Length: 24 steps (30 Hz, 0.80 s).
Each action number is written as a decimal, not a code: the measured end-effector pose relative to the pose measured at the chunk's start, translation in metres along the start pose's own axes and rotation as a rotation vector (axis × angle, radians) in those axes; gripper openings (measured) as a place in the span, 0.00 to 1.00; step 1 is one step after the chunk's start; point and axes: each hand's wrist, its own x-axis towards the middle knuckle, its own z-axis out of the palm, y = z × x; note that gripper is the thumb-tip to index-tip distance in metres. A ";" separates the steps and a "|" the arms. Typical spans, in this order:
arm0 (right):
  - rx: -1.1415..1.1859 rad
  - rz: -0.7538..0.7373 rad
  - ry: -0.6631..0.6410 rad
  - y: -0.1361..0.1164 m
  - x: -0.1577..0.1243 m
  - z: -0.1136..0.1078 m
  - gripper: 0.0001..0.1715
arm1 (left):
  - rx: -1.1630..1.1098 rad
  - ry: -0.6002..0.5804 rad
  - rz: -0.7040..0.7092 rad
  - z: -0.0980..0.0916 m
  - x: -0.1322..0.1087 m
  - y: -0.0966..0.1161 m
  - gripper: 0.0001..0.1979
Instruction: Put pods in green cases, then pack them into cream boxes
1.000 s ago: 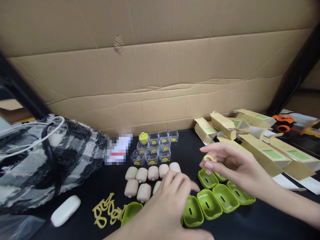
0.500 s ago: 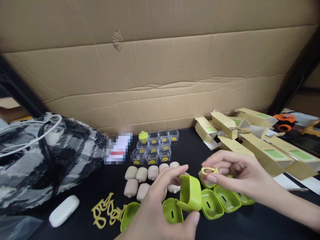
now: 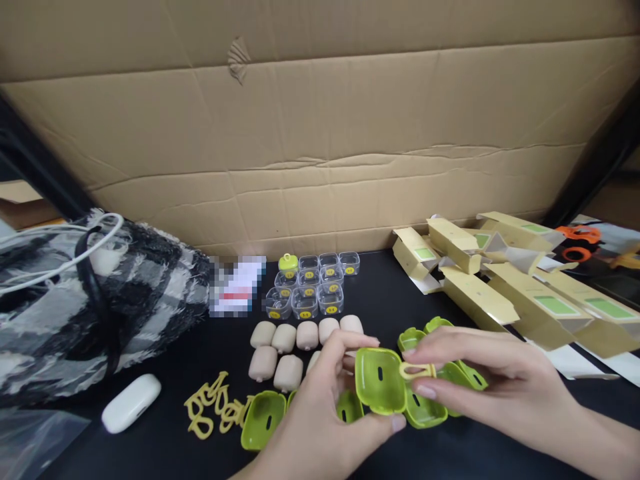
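My left hand (image 3: 333, 407) grips a green plastic lid (image 3: 373, 393) by its edges, its hollow side with a slot facing me. Between the thumb and fingers of my right hand (image 3: 480, 380) is a small yellow loop (image 3: 416, 371), held beside the lid's right edge. More green lids lie beneath and around both hands, one green lid (image 3: 264, 421) at the left among them. Several loose yellow loops (image 3: 215, 403) lie in a pile farther left. Behind my left hand stand beige rounded pieces (image 3: 289, 372) in rows, some partly hidden.
Clear small cups (image 3: 305, 303) with yellow stickers stand at the back, one topped by a green lid (image 3: 288, 263). Opened cardboard boxes (image 3: 480, 297) lie at the right. A white case (image 3: 131, 403) and a checkered fabric bundle (image 3: 155, 300) are at the left.
The lid in my left hand has turned so its hollow inside faces me. My right hand has brought the yellow loop down and left, close to the lid. The view has tilted slightly.
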 end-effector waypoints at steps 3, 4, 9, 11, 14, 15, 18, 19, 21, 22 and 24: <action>-0.079 -0.074 -0.041 -0.001 -0.002 0.001 0.14 | 0.040 0.011 0.016 0.001 0.001 -0.001 0.19; -0.120 -0.127 -0.072 0.000 -0.003 0.000 0.15 | 0.037 -0.007 0.026 0.001 0.000 -0.002 0.22; -0.481 -0.310 -0.125 0.005 -0.009 -0.001 0.12 | -0.174 -0.174 0.075 0.003 -0.005 -0.006 0.29; -0.563 -0.332 -0.100 0.008 -0.011 0.000 0.10 | -0.248 -0.146 0.044 0.003 -0.006 -0.006 0.21; -0.616 -0.351 -0.082 0.008 -0.009 0.002 0.10 | -0.346 -0.104 -0.017 0.005 -0.005 -0.008 0.20; -0.623 -0.358 -0.079 0.007 -0.009 0.003 0.10 | -0.380 -0.099 -0.032 0.006 -0.004 -0.009 0.21; -0.623 -0.390 -0.088 0.003 -0.005 0.004 0.10 | -0.431 -0.110 -0.064 0.006 -0.001 -0.011 0.18; -0.622 -0.404 -0.085 0.001 -0.004 0.004 0.10 | -0.440 -0.117 -0.070 0.006 0.000 -0.011 0.17; -0.623 -0.423 -0.085 -0.001 -0.002 0.004 0.11 | -0.462 -0.119 -0.092 0.006 0.000 -0.012 0.17; -0.622 -0.423 -0.092 -0.002 -0.001 0.004 0.11 | -0.474 -0.116 -0.107 0.006 0.000 -0.011 0.18; -0.608 -0.399 -0.108 -0.003 0.000 0.001 0.11 | -0.512 -0.118 -0.147 0.006 0.000 -0.010 0.20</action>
